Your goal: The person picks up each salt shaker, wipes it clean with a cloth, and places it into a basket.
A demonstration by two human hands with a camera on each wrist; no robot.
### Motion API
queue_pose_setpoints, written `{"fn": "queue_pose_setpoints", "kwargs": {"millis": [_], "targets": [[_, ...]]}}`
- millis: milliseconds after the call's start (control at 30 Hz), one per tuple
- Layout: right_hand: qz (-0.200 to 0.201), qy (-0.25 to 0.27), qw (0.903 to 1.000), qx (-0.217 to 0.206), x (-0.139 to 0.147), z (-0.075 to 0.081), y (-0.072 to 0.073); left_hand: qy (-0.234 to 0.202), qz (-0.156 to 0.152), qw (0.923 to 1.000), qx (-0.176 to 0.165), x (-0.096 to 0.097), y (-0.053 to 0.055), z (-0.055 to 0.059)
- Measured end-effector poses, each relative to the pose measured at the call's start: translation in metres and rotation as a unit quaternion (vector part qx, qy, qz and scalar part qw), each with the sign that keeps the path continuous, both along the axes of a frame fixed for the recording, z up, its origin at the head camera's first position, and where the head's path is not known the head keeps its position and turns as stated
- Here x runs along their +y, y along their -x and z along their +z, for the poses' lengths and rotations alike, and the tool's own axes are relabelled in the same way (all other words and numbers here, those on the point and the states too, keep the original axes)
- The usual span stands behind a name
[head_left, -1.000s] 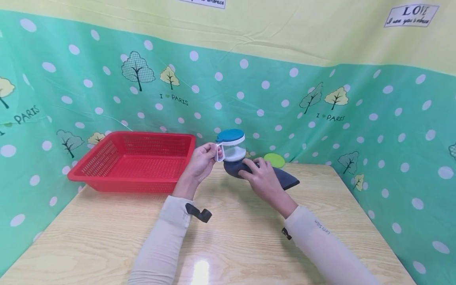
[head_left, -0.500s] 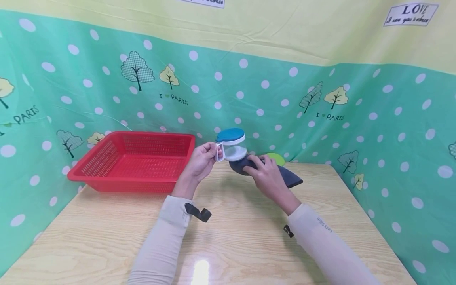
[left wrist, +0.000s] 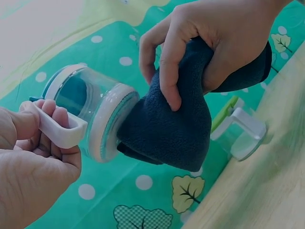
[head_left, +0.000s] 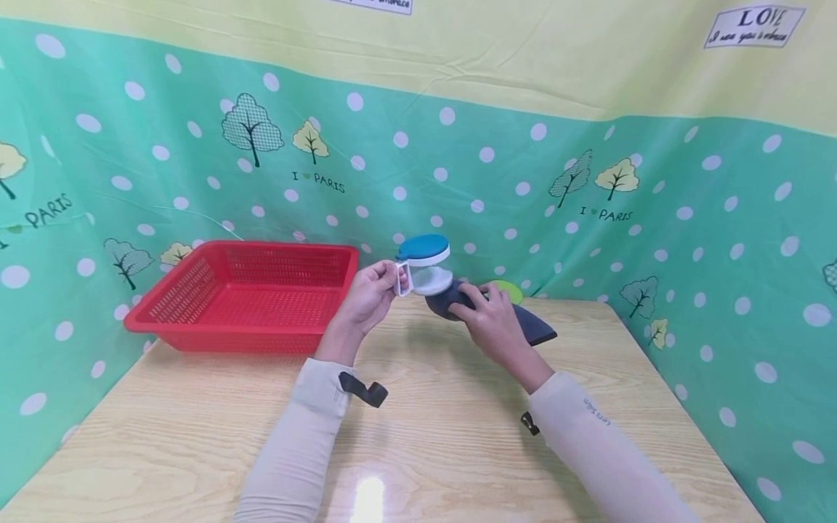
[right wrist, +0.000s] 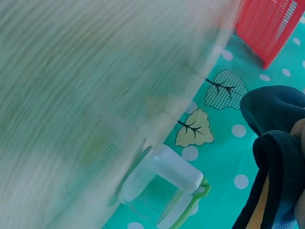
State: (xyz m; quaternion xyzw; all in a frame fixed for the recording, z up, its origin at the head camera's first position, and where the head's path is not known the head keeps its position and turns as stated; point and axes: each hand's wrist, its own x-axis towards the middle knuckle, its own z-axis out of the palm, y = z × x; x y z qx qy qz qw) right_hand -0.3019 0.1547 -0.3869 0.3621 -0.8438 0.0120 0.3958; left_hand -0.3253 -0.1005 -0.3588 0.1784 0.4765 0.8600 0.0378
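My left hand (head_left: 368,299) grips the white handle of a clear jar (left wrist: 97,107) with a blue lid (head_left: 423,247), raised above the table. In the left wrist view the fingers curl round that handle. A dark blue cloth (left wrist: 164,114) is bunched in my right hand (head_left: 493,323), pinched between thumb and fingers. The cloth touches the jar's base at its near edge, and its tail hangs down to the right. Only a bit of the right hand shows at the edge of the right wrist view, beside the folded cloth (right wrist: 279,176).
A second clear jar (right wrist: 157,183) with a white handle and green lid (head_left: 506,292) stands at the table's back, partly behind the right hand. To the left sits a red perforated basket (head_left: 242,338). A patterned curtain (head_left: 458,181) borders the wooden table (head_left: 445,436).
My right hand has shifted slightly right and up with the cloth, leaving more of the jar's white base showing. The left hand and jar stay nearly in place, the jar tilting a little.
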Motion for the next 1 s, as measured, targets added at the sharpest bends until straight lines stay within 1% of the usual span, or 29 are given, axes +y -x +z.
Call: {"fn": "queue_pose_setpoints", "kwargs": {"millis": [167, 467, 633, 767, 867, 1000], "targets": [[0.012, -0.003, 0.9998, 0.014, -0.006, -0.001, -0.003, -0.002, 0.008, 1.0, -0.003, 0.001, 0.001, -0.001], [0.036, -0.011, 0.9991, 0.02, -0.02, -0.001, -0.011, 0.001, 0.021, 0.9998, -0.003, 0.0, 0.002, -0.003], [0.048, -0.027, 0.9981, 0.027, -0.028, -0.002, -0.018, 0.002, 0.027, 0.9996, -0.012, 0.0, 0.002, -0.003], [0.053, -0.037, 0.9976, 0.024, -0.033, -0.003, -0.021, 0.006, 0.028, 0.9995, -0.015, 0.0, 0.002, -0.003], [0.049, -0.036, 0.998, 0.016, -0.033, -0.002, -0.021, 0.003, 0.024, 0.9997, -0.01, 0.0, 0.001, -0.003], [0.035, -0.028, 0.999, 0.007, -0.028, -0.001, -0.018, -0.004, 0.02, 0.9998, -0.003, 0.002, 0.001, -0.002]]}}
